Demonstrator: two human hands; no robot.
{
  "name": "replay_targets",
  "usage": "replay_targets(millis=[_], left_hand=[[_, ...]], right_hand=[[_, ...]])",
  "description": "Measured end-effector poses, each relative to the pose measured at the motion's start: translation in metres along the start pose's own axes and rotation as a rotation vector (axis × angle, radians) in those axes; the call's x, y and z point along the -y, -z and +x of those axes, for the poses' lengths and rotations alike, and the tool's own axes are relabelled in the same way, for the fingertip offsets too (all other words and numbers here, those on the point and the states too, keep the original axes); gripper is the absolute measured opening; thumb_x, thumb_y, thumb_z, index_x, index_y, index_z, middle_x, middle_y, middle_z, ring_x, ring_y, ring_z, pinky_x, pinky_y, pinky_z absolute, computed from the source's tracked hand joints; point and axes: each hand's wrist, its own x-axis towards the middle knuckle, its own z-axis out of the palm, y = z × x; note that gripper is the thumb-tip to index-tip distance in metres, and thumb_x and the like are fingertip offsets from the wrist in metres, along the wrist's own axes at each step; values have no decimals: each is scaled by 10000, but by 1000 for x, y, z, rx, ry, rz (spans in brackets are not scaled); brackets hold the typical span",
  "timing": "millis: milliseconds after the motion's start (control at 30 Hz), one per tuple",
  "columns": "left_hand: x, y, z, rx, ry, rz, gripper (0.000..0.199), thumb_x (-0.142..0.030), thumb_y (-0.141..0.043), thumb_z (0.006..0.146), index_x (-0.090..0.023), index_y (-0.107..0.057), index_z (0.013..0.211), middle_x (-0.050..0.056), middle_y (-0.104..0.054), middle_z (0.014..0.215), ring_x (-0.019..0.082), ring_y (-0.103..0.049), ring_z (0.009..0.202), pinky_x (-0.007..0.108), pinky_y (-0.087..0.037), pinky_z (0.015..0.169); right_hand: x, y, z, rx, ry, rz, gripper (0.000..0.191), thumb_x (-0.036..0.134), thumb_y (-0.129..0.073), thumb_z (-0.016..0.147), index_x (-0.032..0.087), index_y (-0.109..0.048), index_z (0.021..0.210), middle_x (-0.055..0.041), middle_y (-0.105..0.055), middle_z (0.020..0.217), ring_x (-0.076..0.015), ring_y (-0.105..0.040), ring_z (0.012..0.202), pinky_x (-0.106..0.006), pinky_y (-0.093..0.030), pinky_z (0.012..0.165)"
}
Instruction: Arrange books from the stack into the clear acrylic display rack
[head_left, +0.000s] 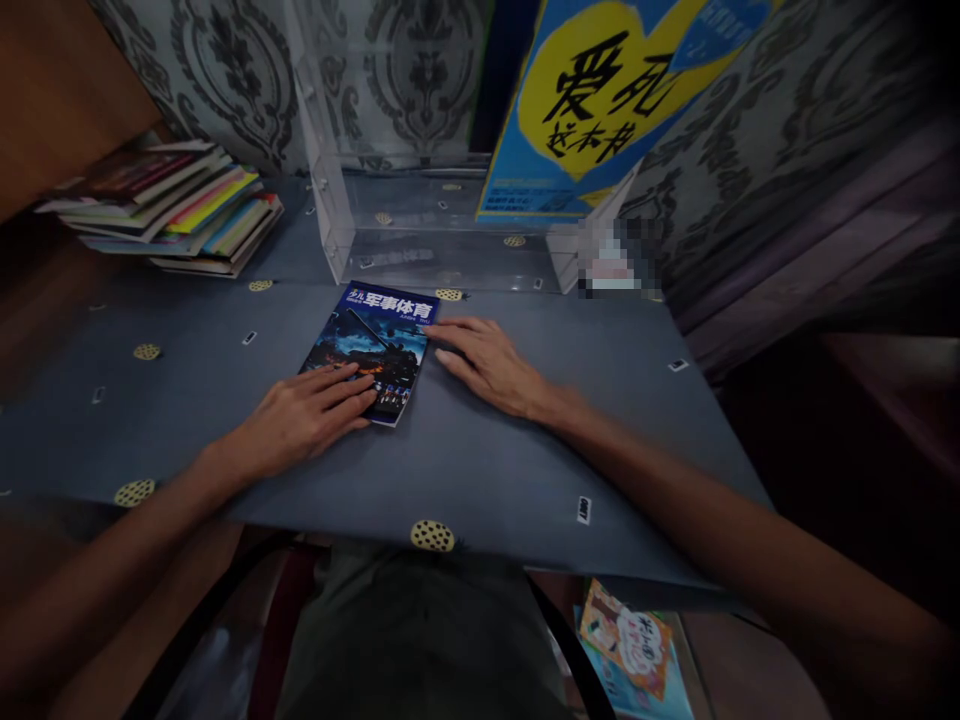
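1 magazine (384,350): military-themed, with a tank and Chinese title on its cover; it lies shut and face up on the patterned tablecloth (517,480), slightly askew, title end away from the person, so it reads upright to them.
Left hand (296,415): palm down, fingers extended and loosely together over the cover's lower left, probably to keep it flat and steady.
Right hand (491,365): fingers reaching forward, thumb a little apart, pinching nothing; its fingertips meet the right edge, perhaps to stop the magazine sliding or turning.
Acrylic rack (328,215): clear, upright behind the magazine; a blue-and-yellow board (577,110) leans at its right side, likely propped for display.
Book stack (202,205): uneven, far left, seemingly set aside to leave working room.
Picture book (626,635): orange-covered, below the table edge, right.
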Motion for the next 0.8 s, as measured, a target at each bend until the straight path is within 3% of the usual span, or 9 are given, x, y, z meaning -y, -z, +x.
replay_targets(millis=[367,800], left_hand=[[3,-5,-1,-179,-155,107,277,-241,-506,1011,-171,-718,1176,88,-734,1239,284,-674,1195,449,-599,976],[3,-10,-4,-254,-131,40,290,-249,-512,1002,-164,-703,1204,109,-738,1232,274,-684,1183,453,-598,972]], right_hand=[[31,-4,-11,-52,106,230,388,370,-374,1065,211,-609,1330,-104,-677,1270,-225,-598,1212,-465,-490,1045],[58,-10,-18,-105,175,313,357,314,-385,1067,171,-623,1291,-104,-700,1164,-207,-613,1128,-432,-525,995]])
